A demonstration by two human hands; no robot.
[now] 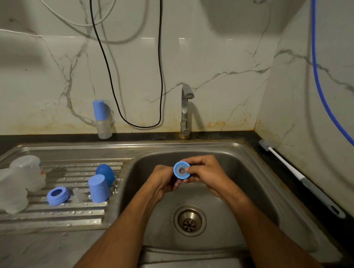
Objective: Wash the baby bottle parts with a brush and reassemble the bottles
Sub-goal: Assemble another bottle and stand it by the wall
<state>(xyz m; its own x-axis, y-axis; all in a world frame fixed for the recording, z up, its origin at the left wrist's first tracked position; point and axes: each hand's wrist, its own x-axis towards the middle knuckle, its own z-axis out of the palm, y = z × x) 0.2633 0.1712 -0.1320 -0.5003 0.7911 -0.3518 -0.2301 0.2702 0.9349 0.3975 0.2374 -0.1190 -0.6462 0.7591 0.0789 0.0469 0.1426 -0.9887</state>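
Over the sink basin (250, 200) both hands hold a blue bottle collar ring (181, 171) with a clear nipple seated in its middle. My left hand (165, 180) grips it from below and my right hand (204, 172) pinches its right rim. On the drainboard (73, 216) lie two clear bottle bodies (9, 187), another blue collar ring (57, 195), a clear nipple (78, 195), a blue cap (98, 188) and a darker blue round piece (105, 173). An assembled bottle with a blue cap (102, 119) stands against the back wall. The white bottle brush (294, 172) lies on the right counter.
A steel tap (186, 109) rises behind the basin, not running. The drain (190, 220) sits low in the basin. Black and white cables (122, 68) hang down the marble wall, and a blue hose (320, 86) runs along the right wall.
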